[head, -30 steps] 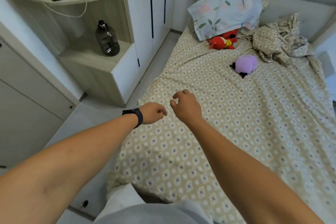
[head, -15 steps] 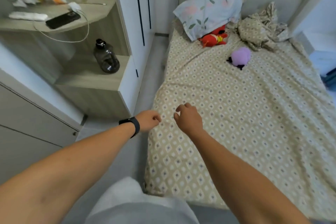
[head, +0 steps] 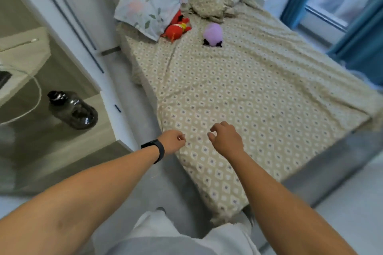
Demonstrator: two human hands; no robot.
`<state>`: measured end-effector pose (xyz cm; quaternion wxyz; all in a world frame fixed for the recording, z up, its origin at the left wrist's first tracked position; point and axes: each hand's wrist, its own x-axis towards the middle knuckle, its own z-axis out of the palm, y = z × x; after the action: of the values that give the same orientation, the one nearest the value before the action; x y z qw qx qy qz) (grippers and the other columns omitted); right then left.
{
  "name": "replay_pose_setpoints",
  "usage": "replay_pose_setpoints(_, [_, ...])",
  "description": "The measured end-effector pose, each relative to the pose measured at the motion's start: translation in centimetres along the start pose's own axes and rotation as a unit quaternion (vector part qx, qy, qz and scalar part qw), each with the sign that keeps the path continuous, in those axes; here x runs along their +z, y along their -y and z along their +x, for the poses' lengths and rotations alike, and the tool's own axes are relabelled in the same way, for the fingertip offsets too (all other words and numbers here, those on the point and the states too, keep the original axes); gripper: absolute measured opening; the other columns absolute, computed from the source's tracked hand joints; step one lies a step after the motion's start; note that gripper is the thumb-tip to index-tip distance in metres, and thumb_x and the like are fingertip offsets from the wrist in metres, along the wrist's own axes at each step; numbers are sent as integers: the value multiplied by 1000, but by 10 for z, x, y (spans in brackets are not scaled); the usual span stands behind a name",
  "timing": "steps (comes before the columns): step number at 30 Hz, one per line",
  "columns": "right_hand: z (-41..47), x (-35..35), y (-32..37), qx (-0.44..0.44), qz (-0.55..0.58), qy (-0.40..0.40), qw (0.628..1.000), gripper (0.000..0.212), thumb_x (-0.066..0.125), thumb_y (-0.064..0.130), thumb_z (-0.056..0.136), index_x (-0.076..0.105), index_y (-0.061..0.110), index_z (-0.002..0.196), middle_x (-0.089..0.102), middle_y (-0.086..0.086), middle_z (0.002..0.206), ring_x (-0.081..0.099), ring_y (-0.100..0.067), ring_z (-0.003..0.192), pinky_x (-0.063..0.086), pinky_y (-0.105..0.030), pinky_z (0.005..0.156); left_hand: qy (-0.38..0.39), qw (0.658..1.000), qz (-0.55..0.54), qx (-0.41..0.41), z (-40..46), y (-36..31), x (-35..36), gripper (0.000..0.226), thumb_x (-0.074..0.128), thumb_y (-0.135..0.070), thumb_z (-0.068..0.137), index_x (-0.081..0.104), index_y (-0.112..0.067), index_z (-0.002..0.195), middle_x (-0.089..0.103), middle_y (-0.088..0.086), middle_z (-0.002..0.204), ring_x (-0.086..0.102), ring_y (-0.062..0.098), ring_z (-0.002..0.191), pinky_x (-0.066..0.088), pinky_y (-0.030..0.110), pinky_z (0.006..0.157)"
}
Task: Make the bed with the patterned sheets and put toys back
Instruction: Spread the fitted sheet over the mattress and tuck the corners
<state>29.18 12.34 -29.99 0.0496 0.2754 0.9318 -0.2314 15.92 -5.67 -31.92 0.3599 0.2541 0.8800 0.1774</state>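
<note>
**A:** Looking down past both arms now. My left hand (head: 173, 141) is out over the near corner of the bed, with the black wristband (head: 156, 149) showing on it, and my right hand (head: 227, 139) sits just beside it over the patterned sheet (head: 248, 99). What have you got on the fingers?

**B:** Left fingers are curled in toward the palm. I cannot tell whether they pinch any cloth at the edge. Right fingers are loosely curled with a gap to the thumb, holding nothing, above the sheet rather than pressing on it.

**A:** Agreed. Against half a second ago the hands have barely changed pose, still side by side, but the view has swung right. The blue curtain (head: 352, 16) has come into the picture and the shelf unit has slid toward the left edge.

**B:** The dark bottle (head: 76, 111) is on the lower shelf, nearer the left border than before. Where are the toys?

**A:** Same spots on the bed. Red plush toy (head: 178, 27) tucked against the floral pillow (head: 151, 2) at the head end, partly under its corner. Purple plush toy (head: 212, 33) lies alone on the sheet, near the red one but not touching it.

**B:** And the crumpled blanket (head: 211, 4), same pattern as the sheet, is heaped at the head end, right of the pillow. The sheet is spread over the mattress with long wrinkles.
</note>
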Motion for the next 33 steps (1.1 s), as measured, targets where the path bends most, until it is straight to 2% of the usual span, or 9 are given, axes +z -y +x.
replay_pose_setpoints(3, [-45, 14, 11, 74, 9, -16, 997, 33, 52, 43, 101, 64, 22, 124, 57, 1, 129, 52, -22, 120, 50, -38, 83, 63, 997, 35, 22, -14, 11, -6, 16, 56, -27, 98, 70, -19, 97, 67, -5, 92, 64, 17, 87, 49, 30, 76])
replay_pose_setpoints(7, [-96, 29, -2, 123, 7, -22, 992, 32, 52, 42, 101, 64, 22, 123, 58, 1, 128, 52, -22, 118, 51, -37, 85, 69, 996, 33, 49, -20, 8, -2, 15, 56, -27, 98, 68, -18, 96, 66, -2, 93, 62, 18, 86, 48, 32, 76])
replay_pose_setpoints(10, [-127, 45, -25, 164, -1, 4, 986, 33, 51, 41, 101, 64, 20, 122, 57, -2, 126, 53, -24, 116, 50, -38, 86, 85, 994, 31, 56, -34, 10, 30, 14, 57, -28, 98, 68, -19, 97, 66, -1, 93, 63, 21, 90, 53, 36, 81])
replay_pose_setpoints(13, [-141, 77, -53, 186, -18, 17, 982, 34, 49, 40, 102, 62, 19, 125, 57, -4, 126, 53, -26, 114, 49, -39, 88, 122, 986, 78, 86, -43, 21, 78, 8, 57, -36, 98, 63, -32, 94, 66, -6, 96, 64, 15, 87, 56, 38, 85])
replay_pose_setpoints(16, [-151, 123, -76, 217, -35, 68, 973, 37, 46, 40, 103, 59, 17, 128, 55, -6, 130, 52, -28, 117, 48, -40, 92, 144, 974, 123, 121, -30, 38, 125, 19, 55, -42, 98, 60, -33, 113, 62, -11, 111, 62, 12, 100, 53, 35, 89])
replay_pose_setpoints(19, [-149, 174, -108, 251, -28, 55, 966, 36, 46, 39, 103, 58, 17, 128, 55, -5, 129, 53, -27, 114, 48, -39, 90, 153, 961, 165, 159, 7, 49, 172, 37, 57, -42, 96, 55, -29, 131, 57, -6, 130, 59, 15, 112, 51, 36, 96])
replay_pose_setpoints(23, [-104, 226, -156, 257, -39, -23, 965, 35, 43, 33, 103, 57, 15, 129, 55, -6, 126, 54, -27, 108, 49, -41, 88, 113, 948, 198, 224, 88, 40, 217, 49, 58, -42, 96, 49, -25, 141, 50, 1, 140, 55, 24, 122, 47, 41, 101])
replay_pose_setpoints(28, [-27, 319, -210, 248, -55, -86, 963, 37, 42, 29, 103, 53, 16, 136, 54, -5, 133, 52, -29, 115, 49, -43, 89, 35, 913, 211, 348, 204, 41, 283, 50, 55, -40, 95, 48, -25, 142, 49, 0, 143, 50, 24, 126, 45, 42, 102])
replay_pose_setpoints(33, [26, 386, -263, 234, -99, -179, 950, 47, 34, 37, 104, 48, 20, 146, 52, 0, 146, 48, -25, 132, 40, -41, 109, -52, 859, 204, 466, 296, 26, 340, 55, 55, -35, 93, 47, -25, 147, 45, 1, 152, 36, 23, 143, 27, 40, 117])
